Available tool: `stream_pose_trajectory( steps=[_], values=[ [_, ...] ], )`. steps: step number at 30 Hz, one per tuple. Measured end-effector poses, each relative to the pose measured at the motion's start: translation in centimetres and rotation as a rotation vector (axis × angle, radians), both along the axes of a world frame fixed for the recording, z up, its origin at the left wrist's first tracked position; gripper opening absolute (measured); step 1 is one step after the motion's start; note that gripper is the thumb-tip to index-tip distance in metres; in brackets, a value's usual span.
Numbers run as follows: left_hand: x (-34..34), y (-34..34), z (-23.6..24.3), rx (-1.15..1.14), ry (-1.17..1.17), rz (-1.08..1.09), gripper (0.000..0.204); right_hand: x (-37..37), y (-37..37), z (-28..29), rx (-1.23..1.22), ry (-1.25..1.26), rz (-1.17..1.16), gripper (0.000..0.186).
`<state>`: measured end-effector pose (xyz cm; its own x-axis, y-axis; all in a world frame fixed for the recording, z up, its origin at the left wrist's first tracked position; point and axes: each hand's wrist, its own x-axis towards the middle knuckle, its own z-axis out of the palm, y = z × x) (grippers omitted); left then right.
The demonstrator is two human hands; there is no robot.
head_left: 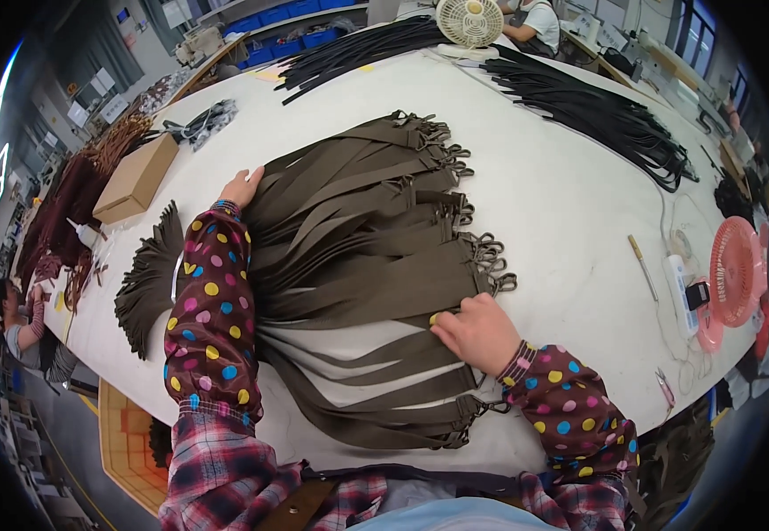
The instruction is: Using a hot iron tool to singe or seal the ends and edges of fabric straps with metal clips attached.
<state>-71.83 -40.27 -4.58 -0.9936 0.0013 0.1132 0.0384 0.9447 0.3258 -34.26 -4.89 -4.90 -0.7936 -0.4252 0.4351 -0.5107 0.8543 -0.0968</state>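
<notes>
Dark olive straps (349,248) with metal snap hooks (491,257) at their right ends lie spread across the white table, their fringed other ends fanned at left. My left hand (240,187), its arm in a polka-dot sleeve, has its fingers curled on the upper left edge of the straps. My right hand (476,331) is lower right, just below a cluster of hooks, fingers bent and pinching a flat strap, with a small yellow patch at one fingertip.
The white table (561,230) also holds a cardboard box (132,177), brown straps (66,203), black straps (579,106), a cream fan (469,22), a pink fan (731,270), a power strip (681,296) and small tools (641,265). Co-workers sit left (22,327) and at back (535,26).
</notes>
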Motion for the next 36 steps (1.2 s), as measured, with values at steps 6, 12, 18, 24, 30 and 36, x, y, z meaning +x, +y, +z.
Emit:
stream_pose_trajectory(
  steps=[6, 12, 18, 24, 30, 36],
  values=[
    [2.1, 5.2, 0.4, 0.101, -0.021, -0.363, 0.050, 1.3, -0.1, -0.2, -0.005, -0.011, -0.040, 0.013],
    [9.6, 6.6, 2.2, 0.064, 0.009, -0.743, 0.035, 4.9, -1.3, 0.4, 0.011, -0.015, -0.018, 0.011],
    [14.9, 7.9, 3.6, 0.043, 0.052, -0.756, 0.033, 7.8, -0.3, 1.7, -0.165, -0.077, -0.011, 0.022],
    [18.0, 7.7, 4.6, 0.005, 0.581, -0.707, 0.035, 3.0, 1.1, 4.6, -0.305, -0.003, -0.016, 0.041],
    [31.6, 8.5, 11.0, 0.559, 0.156, -1.066, 0.011, -5.8, 0.4, 4.1, -0.274, 0.094, 0.031, 0.039],
    [39.0, 12.2, 14.4, 1.108, -0.639, -1.799, 0.064, -8.5, 0.4, 1.1, -0.331, 0.047, -0.038, 0.036]
  ],
)
